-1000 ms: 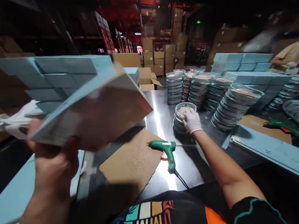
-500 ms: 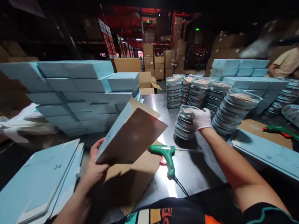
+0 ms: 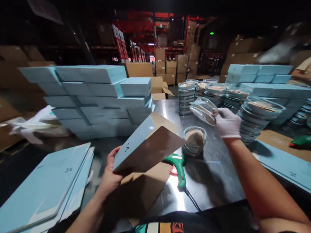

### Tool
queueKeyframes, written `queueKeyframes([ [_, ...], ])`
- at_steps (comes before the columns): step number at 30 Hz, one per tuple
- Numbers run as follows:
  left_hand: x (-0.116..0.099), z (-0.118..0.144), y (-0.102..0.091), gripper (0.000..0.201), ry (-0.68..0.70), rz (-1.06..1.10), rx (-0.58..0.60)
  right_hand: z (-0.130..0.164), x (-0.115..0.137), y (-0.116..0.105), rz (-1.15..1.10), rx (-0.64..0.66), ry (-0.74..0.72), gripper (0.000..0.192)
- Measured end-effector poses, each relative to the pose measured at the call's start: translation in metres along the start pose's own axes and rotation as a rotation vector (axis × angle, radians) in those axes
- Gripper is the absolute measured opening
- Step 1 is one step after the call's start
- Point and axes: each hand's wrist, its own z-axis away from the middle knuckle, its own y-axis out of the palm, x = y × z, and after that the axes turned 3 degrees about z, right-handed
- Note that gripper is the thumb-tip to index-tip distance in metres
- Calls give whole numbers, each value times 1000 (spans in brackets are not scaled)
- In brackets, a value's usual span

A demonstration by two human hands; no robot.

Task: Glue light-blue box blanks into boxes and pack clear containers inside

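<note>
My left hand [image 3: 112, 173], bare, grips a light blue cardboard box [image 3: 145, 150] by its closed end. The box is tilted, its flaps spread on the far right side. In a white glove, my right hand [image 3: 228, 123] pinches the rim of a clear round plastic container [image 3: 203, 110], held tilted in the air. Below it stands a short stack of similar containers [image 3: 194, 141], with something beige showing inside the top one. A green hot glue gun [image 3: 179, 170] lies on the metal table [image 3: 206, 188], its front partly hidden by the box.
Blue boxes [image 3: 93, 104] are piled at the left, more [image 3: 272, 74] at back right. Taller container stacks [image 3: 260, 115] stand beyond my right hand. Flat blue cardboard [image 3: 42, 183] lies front left. A second glue gun [image 3: 305, 141] and a co-worker [image 3: 310, 69] are at right.
My right hand has lifted the clear container off the short stack, up and to the right, tilting it. The view has turned slightly left; my left hand still holds the box.
</note>
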Motion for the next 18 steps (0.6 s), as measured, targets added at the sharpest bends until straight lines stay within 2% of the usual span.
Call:
queueKeyframes([
  [2,6,0,-1,107,9,2,2,20,18,-23,-175,-33,-53,24],
  [4,10,1,-2,108,14,3,-2,42,38,-48,-518,10,-135,18],
  [6,16,5,-2,108,16,-25,-4,61,58,-69,-750,222,-187,13],
  [8,24,13,0,108,7,-62,43,75,77,-76,-767,449,-229,12],
  [10,36,25,4,107,-14,-95,139,86,94,-70,-661,528,-341,14],
  [12,51,37,7,99,-29,-145,225,97,104,-54,-566,489,-505,13],
  [14,68,47,9,88,-20,-227,238,111,103,-36,-567,460,-612,18],
  [16,84,53,6,79,12,-287,191,130,93,-21,-629,440,-591,39],
  [18,95,56,0,70,61,-279,125,154,77,-8,-675,413,-473,68],
])
